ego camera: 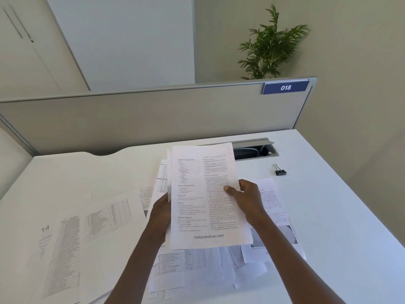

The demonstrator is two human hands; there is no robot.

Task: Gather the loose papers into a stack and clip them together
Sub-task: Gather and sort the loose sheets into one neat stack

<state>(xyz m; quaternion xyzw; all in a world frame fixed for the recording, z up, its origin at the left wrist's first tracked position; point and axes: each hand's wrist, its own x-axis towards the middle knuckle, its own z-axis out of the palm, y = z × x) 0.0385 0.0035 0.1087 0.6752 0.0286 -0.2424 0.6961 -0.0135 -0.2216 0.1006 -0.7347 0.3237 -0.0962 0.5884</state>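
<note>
I hold a small stack of printed sheets (197, 207) up above the desk, text facing me. My left hand (161, 212) grips its left edge from behind, mostly hidden by the paper. My right hand (247, 198) pinches the right edge, thumb on the front page. Several loose papers lie below: table pages (72, 238) at the left, a text page (274, 202) under my right hand, more sheets (188, 264) beneath the stack. A black binder clip (280, 171) lies on the desk at the back right, apart from both hands.
The white desk (339, 216) ends at a grey partition (153, 119) carrying a blue "018" label (285, 87). An open cable hatch (254, 150) sits behind the stack. A potted plant (271, 44) stands beyond the partition.
</note>
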